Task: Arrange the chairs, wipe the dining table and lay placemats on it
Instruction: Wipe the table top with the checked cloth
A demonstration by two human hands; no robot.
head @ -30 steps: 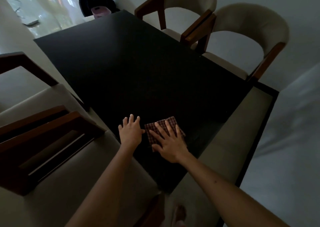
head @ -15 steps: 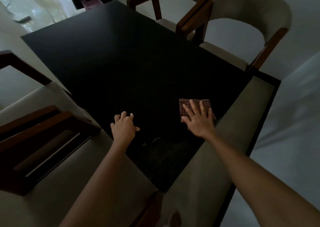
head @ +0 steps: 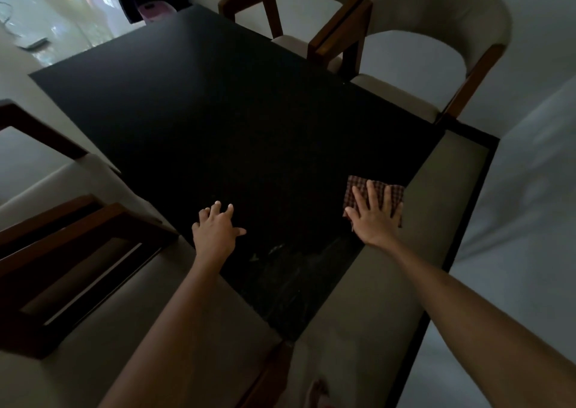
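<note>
The black dining table [head: 218,121] fills the middle of the view. A folded red-checked cloth [head: 358,191] lies at its near right edge, and my right hand [head: 374,214] presses flat on it with straight fingers. My left hand [head: 215,230] rests with spread fingers on the tabletop near the near left edge. Faint wet streaks show on the table surface between my two hands. Two beige chairs with wooden arms, one nearer [head: 436,33] and one farther [head: 299,8], stand at the far right side of the table.
A beige cushioned bench [head: 436,220] with a dark frame runs along the table's right edge. Wooden-armed chairs [head: 78,245] stand at the left side. A dark bag and a pink object [head: 152,10] sit beyond the far end, by a window.
My right hand has slid the checked cloth to the right, from beside my left hand to the table's right edge. My left hand has stayed on the tabletop.
</note>
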